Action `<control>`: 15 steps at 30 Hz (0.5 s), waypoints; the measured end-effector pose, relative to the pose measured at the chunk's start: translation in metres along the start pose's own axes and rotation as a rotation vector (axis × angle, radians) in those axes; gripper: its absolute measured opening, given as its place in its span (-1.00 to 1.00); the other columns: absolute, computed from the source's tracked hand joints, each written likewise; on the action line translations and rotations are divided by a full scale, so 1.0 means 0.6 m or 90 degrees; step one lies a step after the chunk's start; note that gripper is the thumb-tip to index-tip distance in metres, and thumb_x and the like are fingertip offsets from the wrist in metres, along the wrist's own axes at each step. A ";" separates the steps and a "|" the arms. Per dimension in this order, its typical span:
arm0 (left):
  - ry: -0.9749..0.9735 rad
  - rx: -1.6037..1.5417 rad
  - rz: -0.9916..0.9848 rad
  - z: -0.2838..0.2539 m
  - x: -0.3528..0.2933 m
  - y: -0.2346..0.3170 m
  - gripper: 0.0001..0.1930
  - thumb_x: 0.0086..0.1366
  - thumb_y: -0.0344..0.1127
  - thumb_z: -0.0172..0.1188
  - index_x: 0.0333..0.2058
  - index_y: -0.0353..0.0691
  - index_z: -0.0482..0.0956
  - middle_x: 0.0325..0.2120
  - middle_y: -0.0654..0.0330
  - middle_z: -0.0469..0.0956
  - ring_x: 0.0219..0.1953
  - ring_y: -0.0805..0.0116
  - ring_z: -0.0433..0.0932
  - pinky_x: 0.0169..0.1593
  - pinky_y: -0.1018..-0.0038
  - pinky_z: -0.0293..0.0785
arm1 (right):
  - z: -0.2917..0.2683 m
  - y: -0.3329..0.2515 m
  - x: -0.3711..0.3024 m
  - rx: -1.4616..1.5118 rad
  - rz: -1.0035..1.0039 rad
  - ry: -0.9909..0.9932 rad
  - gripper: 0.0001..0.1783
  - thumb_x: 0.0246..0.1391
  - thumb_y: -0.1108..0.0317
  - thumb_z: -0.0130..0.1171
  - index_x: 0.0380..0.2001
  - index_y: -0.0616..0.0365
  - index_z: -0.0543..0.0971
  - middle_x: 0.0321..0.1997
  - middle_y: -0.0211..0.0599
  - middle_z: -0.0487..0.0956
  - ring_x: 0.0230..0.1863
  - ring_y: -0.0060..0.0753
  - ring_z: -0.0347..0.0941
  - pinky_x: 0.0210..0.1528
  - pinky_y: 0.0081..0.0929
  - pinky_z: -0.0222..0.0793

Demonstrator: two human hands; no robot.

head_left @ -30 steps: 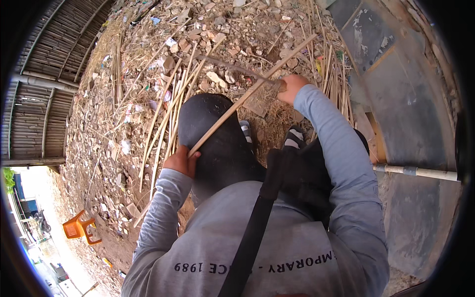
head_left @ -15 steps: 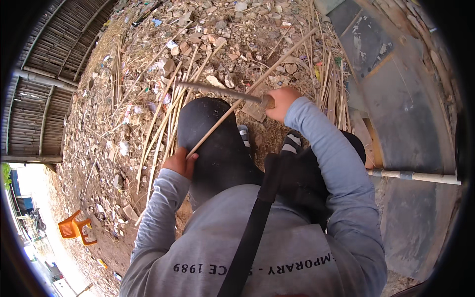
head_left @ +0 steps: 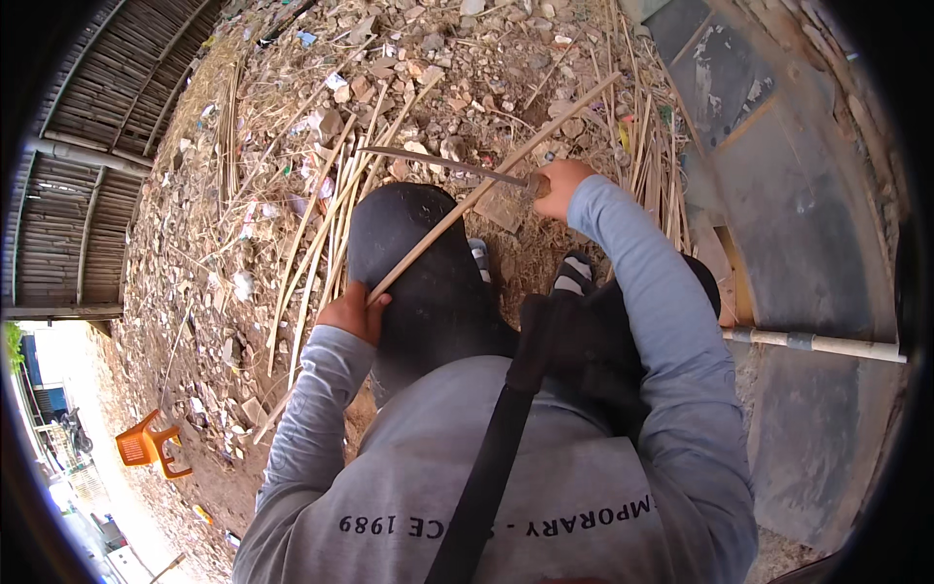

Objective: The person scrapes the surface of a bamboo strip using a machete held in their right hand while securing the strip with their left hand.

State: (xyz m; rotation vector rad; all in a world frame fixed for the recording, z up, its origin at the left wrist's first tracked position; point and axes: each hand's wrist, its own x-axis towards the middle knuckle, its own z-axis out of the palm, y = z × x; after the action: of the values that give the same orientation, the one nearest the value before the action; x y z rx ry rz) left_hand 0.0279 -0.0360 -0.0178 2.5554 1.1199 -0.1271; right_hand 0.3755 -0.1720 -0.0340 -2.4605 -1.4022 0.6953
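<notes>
My left hand (head_left: pixel 352 313) is closed around a long, pale bamboo strip (head_left: pixel 435 231), gripping it beside my left knee. The strip slants across my thigh, up and to the right, its far end over the rubble. In my right hand (head_left: pixel 566 189) is the wooden handle of a long, slightly curved knife (head_left: pixel 440 163). The dark blade points left and crosses the strip a short way beyond my knee; whether its edge touches the strip, I cannot tell. Several loose bamboo strips (head_left: pixel 317 243) lie on the ground left of my knee.
Stones and litter cover the ground (head_left: pixel 195 321). More strips (head_left: pixel 650 165) lie ahead on the right, next to grey panels (head_left: pixel 817 234) and a pale pole (head_left: pixel 846 347). An orange plastic chair (head_left: pixel 146 446) sits at the lower left, below a bamboo wall (head_left: pixel 83 185).
My right hand and the knife have shifted slightly forward and right. The strip's far end has dropped a little, and the strip shows a broader face. My left hand keeps its hold.
</notes>
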 end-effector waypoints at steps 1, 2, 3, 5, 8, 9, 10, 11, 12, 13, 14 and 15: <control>-0.006 0.000 -0.001 -0.002 0.002 -0.001 -0.63 0.27 -0.01 0.12 -0.32 -0.25 0.38 -0.59 -0.18 0.52 -0.46 -0.25 0.53 -0.39 0.00 0.42 | 0.008 -0.002 0.002 -0.005 -0.013 0.029 -0.62 -0.25 0.16 0.20 -0.30 0.11 0.61 -0.39 -0.04 0.60 -0.26 0.02 0.54 -0.13 -0.22 0.47; 0.000 -0.007 0.002 -0.002 0.003 -0.004 -0.63 0.27 -0.01 0.12 -0.31 -0.25 0.38 -0.58 -0.18 0.52 -0.45 -0.25 0.53 -0.39 0.00 0.42 | 0.014 -0.002 0.003 -0.009 -0.025 0.058 -0.62 -0.25 0.16 0.21 -0.31 0.11 0.61 -0.39 -0.04 0.60 -0.26 0.02 0.54 -0.13 -0.21 0.47; 0.004 -0.012 0.002 0.000 0.001 -0.014 -0.63 0.26 -0.01 0.12 -0.31 -0.25 0.38 -0.58 -0.18 0.53 -0.45 -0.26 0.53 -0.38 0.00 0.42 | 0.008 -0.021 -0.006 -0.031 -0.041 0.067 -0.62 -0.24 0.15 0.21 -0.31 0.11 0.61 -0.39 -0.03 0.60 -0.26 0.03 0.54 -0.13 -0.21 0.47; 0.012 -0.017 -0.005 0.001 -0.006 -0.023 -0.63 0.26 -0.01 0.13 -0.31 -0.25 0.39 -0.57 -0.18 0.53 -0.44 -0.26 0.53 -0.38 0.00 0.42 | -0.016 -0.074 -0.035 -0.069 -0.074 0.078 -0.62 -0.24 0.15 0.21 -0.32 0.12 0.61 -0.38 -0.02 0.60 -0.26 0.03 0.54 -0.14 -0.21 0.46; -0.008 -0.011 -0.011 -0.005 -0.012 -0.003 -0.63 0.25 -0.01 0.14 -0.29 -0.25 0.39 -0.55 -0.17 0.54 -0.43 -0.25 0.53 -0.36 0.00 0.43 | -0.012 -0.021 -0.009 0.009 0.054 0.032 -0.62 -0.20 0.15 0.20 -0.29 0.11 0.60 -0.34 0.02 0.60 -0.24 0.04 0.54 -0.11 -0.21 0.46; -0.018 -0.001 -0.015 -0.012 -0.006 0.008 -0.63 0.25 -0.01 0.14 -0.28 -0.25 0.38 -0.54 -0.17 0.54 -0.43 -0.25 0.53 -0.36 0.00 0.43 | -0.009 0.013 0.006 0.027 0.105 0.053 -0.63 -0.19 0.15 0.19 -0.28 0.11 0.60 -0.33 0.03 0.60 -0.24 0.04 0.54 -0.10 -0.21 0.45; -0.025 0.009 -0.022 -0.018 0.000 0.013 -0.63 0.25 -0.01 0.14 -0.28 -0.25 0.38 -0.54 -0.17 0.54 -0.43 -0.25 0.53 -0.36 0.00 0.43 | -0.014 0.020 0.007 -0.006 0.129 0.058 -0.64 -0.17 0.15 0.18 -0.28 0.10 0.60 -0.32 0.01 0.60 -0.24 0.03 0.54 -0.10 -0.21 0.45; -0.026 0.021 -0.015 -0.020 0.005 0.013 -0.63 0.25 -0.01 0.14 -0.27 -0.25 0.38 -0.53 -0.17 0.54 -0.43 -0.24 0.53 -0.36 0.00 0.43 | -0.020 0.027 0.007 -0.024 0.106 0.054 -0.64 -0.17 0.15 0.18 -0.27 0.10 0.60 -0.32 0.00 0.60 -0.24 0.03 0.54 -0.10 -0.21 0.45; -0.028 0.034 -0.017 -0.018 0.002 0.006 -0.63 0.25 -0.02 0.14 -0.27 -0.25 0.38 -0.53 -0.16 0.54 -0.42 -0.24 0.53 -0.35 0.01 0.43 | -0.033 0.006 -0.008 -0.040 0.076 0.044 -0.64 -0.17 0.15 0.19 -0.27 0.10 0.60 -0.32 0.00 0.60 -0.24 0.03 0.54 -0.10 -0.21 0.45; -0.036 0.048 -0.014 -0.016 0.002 0.003 -0.63 0.25 -0.02 0.14 -0.27 -0.25 0.38 -0.53 -0.16 0.54 -0.42 -0.24 0.53 -0.35 0.01 0.43 | -0.034 -0.007 -0.023 -0.056 0.053 0.033 -0.63 -0.17 0.15 0.19 -0.27 0.10 0.60 -0.32 -0.01 0.60 -0.24 0.02 0.54 -0.10 -0.20 0.45; -0.049 0.044 -0.021 -0.018 0.004 0.000 -0.63 0.25 -0.02 0.14 -0.28 -0.25 0.38 -0.53 -0.16 0.54 -0.41 -0.23 0.54 -0.34 0.02 0.43 | -0.022 -0.013 -0.026 -0.052 0.013 0.067 -0.61 -0.21 0.15 0.22 -0.27 0.08 0.60 -0.32 -0.04 0.61 -0.24 0.03 0.54 -0.10 -0.19 0.45; -0.048 0.015 -0.019 -0.016 0.002 -0.006 -0.63 0.25 -0.02 0.14 -0.28 -0.25 0.38 -0.53 -0.17 0.54 -0.41 -0.23 0.54 -0.34 0.03 0.43 | -0.016 -0.019 -0.026 -0.030 -0.004 0.060 -0.62 -0.21 0.15 0.22 -0.27 0.08 0.60 -0.33 -0.04 0.60 -0.24 0.03 0.54 -0.11 -0.19 0.45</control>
State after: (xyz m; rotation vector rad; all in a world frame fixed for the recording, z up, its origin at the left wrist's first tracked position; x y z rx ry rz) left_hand 0.0253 -0.0297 -0.0103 2.5333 1.1341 -0.2434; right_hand 0.3647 -0.1791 -0.0163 -2.4877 -1.4062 0.5427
